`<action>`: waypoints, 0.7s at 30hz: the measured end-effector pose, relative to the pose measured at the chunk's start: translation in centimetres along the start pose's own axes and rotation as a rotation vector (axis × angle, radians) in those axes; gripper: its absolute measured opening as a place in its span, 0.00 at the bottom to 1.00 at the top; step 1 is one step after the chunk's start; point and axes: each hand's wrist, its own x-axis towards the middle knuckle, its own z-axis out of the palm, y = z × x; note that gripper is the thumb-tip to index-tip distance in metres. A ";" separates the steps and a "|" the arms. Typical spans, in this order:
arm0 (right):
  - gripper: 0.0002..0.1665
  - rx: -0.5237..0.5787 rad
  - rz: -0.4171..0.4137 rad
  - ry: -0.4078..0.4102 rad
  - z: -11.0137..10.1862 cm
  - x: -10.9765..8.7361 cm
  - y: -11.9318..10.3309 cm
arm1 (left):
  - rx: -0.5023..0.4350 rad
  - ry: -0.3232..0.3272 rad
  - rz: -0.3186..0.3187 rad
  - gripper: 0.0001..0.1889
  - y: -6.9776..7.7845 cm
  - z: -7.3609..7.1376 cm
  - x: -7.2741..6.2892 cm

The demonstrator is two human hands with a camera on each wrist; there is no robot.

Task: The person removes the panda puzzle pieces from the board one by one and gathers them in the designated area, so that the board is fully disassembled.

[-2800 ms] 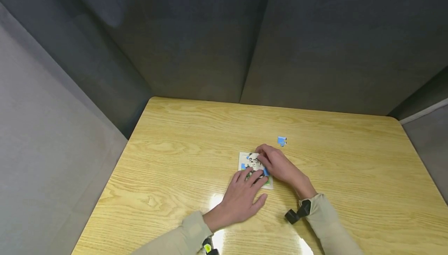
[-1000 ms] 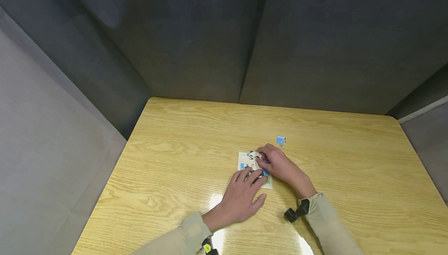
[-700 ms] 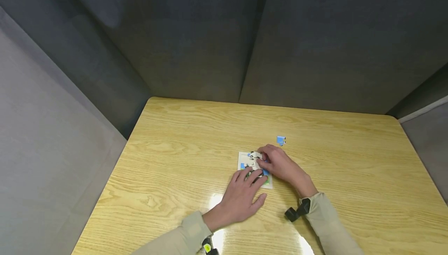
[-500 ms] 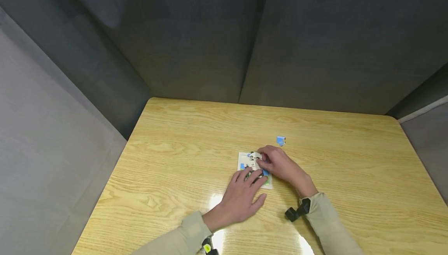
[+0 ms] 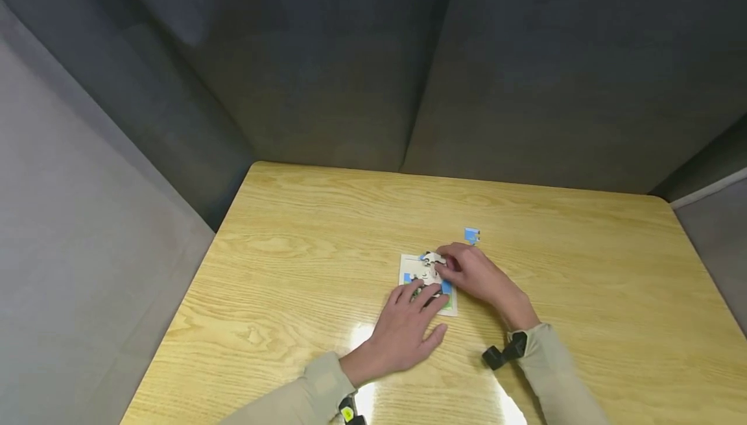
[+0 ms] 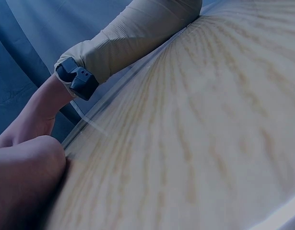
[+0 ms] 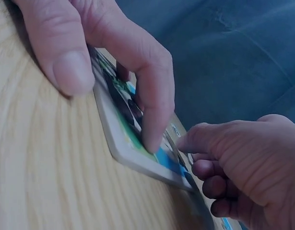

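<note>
Tabletop [image 5: 303, 237]: piece [image 5: 433, 258] in right grip [image 5: 477, 274], left [image 5: 401, 333] outspread; board sidewall [image 7: 134, 163] only from right wrist

Wood-grain table [image 5: 309, 230], panda puzzle board [image 5: 410, 266] lying flat, loose blue piece [image 5: 471, 235] nearby

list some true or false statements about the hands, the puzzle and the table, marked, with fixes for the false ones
1. The left hand has its fingers on the panda puzzle. True.
2. Both forearms are bare. False: beige sleeves cover them.
3. The right hand is at the puzzle's far right corner. True.
4. A loose blue piece lies on the table. True.
5. The blue piece sits between the two hands. False: it lies beyond both.
</note>
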 end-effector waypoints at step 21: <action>0.16 -0.087 -0.019 0.111 -1.4 -1.2 3.1 | 0.005 0.029 0.000 0.27 0.1 0.3 0.0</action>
